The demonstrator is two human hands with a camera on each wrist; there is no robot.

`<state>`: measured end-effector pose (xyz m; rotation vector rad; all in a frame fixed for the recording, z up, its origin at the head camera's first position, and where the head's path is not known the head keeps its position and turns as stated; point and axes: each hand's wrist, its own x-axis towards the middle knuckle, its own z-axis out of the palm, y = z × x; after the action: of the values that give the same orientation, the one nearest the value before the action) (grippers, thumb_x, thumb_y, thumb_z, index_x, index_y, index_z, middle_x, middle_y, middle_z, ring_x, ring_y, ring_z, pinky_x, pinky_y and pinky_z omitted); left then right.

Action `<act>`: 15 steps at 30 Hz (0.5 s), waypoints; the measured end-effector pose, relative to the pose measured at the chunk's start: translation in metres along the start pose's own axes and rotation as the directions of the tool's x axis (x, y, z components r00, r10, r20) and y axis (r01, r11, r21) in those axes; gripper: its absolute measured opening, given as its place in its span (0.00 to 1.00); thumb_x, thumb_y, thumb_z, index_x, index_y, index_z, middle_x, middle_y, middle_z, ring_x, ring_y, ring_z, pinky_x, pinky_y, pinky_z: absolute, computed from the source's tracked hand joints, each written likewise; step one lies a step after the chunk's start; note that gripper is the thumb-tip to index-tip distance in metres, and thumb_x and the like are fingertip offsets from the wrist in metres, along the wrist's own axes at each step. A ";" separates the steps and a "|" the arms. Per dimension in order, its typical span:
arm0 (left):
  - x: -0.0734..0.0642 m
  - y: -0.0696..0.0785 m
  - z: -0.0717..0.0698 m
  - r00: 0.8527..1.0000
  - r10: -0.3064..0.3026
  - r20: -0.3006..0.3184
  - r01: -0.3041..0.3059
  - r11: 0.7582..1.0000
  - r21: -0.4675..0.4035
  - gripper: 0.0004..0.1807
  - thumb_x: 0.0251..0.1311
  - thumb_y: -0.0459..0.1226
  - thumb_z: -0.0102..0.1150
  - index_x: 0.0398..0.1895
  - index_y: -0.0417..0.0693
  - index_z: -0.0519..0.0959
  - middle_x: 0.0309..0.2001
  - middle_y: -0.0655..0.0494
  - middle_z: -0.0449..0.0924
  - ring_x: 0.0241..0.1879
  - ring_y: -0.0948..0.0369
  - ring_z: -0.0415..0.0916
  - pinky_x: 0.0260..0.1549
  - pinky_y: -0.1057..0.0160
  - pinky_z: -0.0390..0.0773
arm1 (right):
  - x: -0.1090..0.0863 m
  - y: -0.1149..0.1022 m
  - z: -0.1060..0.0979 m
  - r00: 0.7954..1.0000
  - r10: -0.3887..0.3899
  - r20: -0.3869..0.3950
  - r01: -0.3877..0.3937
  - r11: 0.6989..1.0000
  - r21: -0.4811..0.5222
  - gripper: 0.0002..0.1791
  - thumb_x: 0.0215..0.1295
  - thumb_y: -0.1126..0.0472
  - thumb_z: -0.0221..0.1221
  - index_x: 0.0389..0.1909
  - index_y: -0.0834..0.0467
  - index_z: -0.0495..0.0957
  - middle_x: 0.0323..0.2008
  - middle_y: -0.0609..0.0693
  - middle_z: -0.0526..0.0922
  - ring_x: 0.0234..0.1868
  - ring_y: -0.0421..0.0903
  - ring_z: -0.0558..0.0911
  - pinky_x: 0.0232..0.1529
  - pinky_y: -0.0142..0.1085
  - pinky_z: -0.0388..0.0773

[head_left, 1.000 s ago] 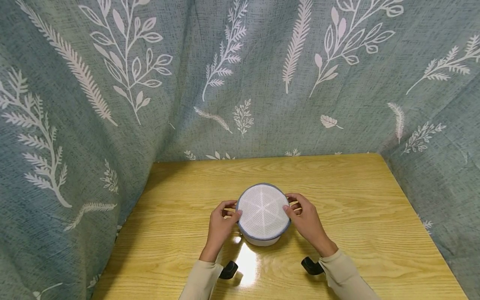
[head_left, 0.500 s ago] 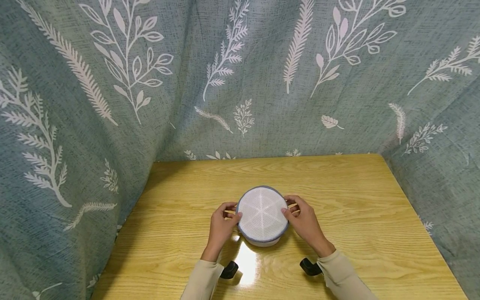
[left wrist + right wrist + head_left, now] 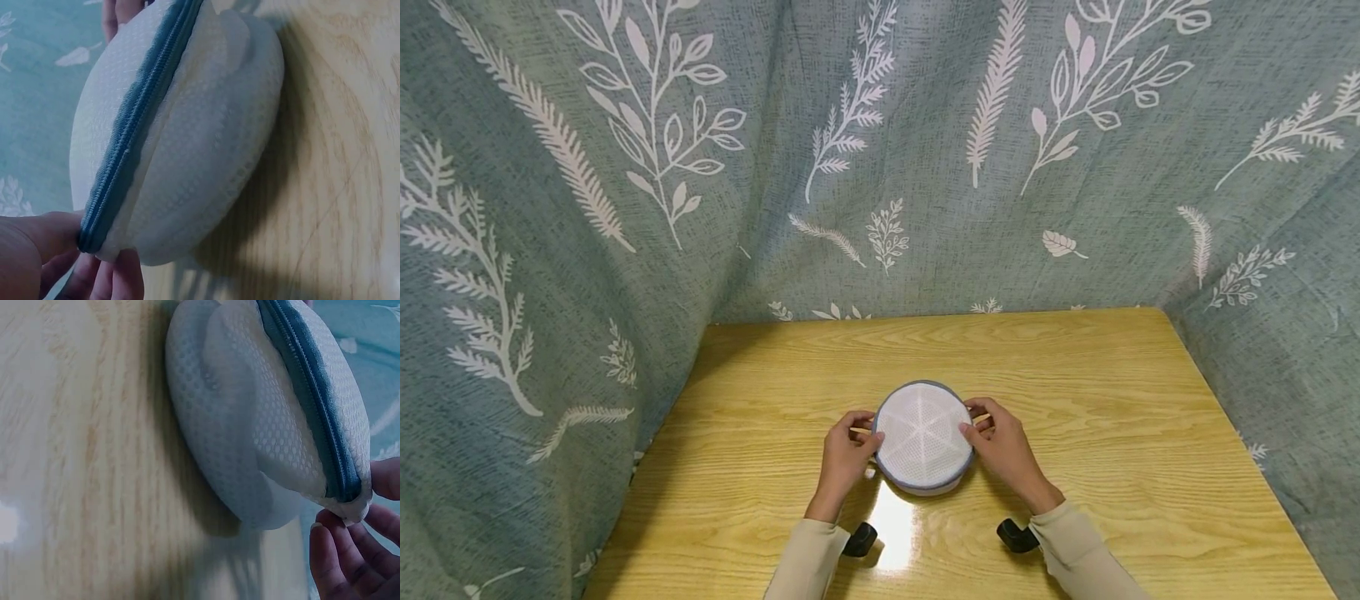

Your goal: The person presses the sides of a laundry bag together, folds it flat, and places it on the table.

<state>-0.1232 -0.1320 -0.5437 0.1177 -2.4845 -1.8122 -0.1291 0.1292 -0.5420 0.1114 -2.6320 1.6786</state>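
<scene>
Wood table [image 3: 1075, 375] | L hand [image 3: 842, 457] & R hand [image 3: 1003, 450] — both pinch mesh pouch [image 3: 923, 435] rim, fingers curled — opposite sides

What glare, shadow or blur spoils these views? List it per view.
Head view: sharp, white glare patch on the table below the mesh pouch. Left wrist view: dim, bluish, wood grain smeared. Right wrist view: soft, table blurred, dark shadow under the pouch.

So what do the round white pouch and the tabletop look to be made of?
The pouch: seemingly padded white mesh fabric, matte, with a visible honeycomb weave and a blue-grey zipper round its rim. The tabletop: light wood or wood-look laminate, glossy, showing grain lines and a bright glare patch.
</scene>
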 end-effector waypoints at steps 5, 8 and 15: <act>0.000 -0.004 0.001 1.000 -0.001 0.008 0.001 1.000 0.024 0.16 0.59 0.23 0.71 0.51 0.30 0.82 0.42 0.39 0.84 0.35 0.59 0.78 0.29 0.72 0.78 | 0.000 0.004 0.001 1.000 -0.001 0.007 0.001 1.000 -0.016 0.17 0.70 0.68 0.68 0.58 0.64 0.81 0.45 0.58 0.85 0.39 0.46 0.83 0.38 0.31 0.83; 0.001 -0.007 0.001 1.000 -0.004 0.015 0.003 0.999 0.036 0.17 0.59 0.23 0.71 0.51 0.30 0.82 0.42 0.39 0.84 0.35 0.58 0.79 0.30 0.71 0.79 | 0.000 0.006 0.002 1.000 -0.011 0.009 0.011 1.000 -0.015 0.17 0.70 0.67 0.68 0.58 0.64 0.81 0.45 0.58 0.85 0.39 0.45 0.83 0.38 0.31 0.83; 0.003 -0.011 0.002 1.000 0.000 0.018 -0.001 0.998 0.056 0.17 0.58 0.22 0.72 0.50 0.29 0.82 0.41 0.40 0.84 0.34 0.59 0.79 0.29 0.71 0.78 | 0.000 0.013 0.004 0.999 -0.041 0.010 0.041 0.999 -0.019 0.16 0.69 0.69 0.68 0.56 0.65 0.82 0.44 0.58 0.85 0.38 0.45 0.83 0.37 0.32 0.83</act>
<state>-0.1260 -0.1336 -0.5551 0.1042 -2.5482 -1.7509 -0.1296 0.1308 -0.5556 0.1716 -2.6331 1.6438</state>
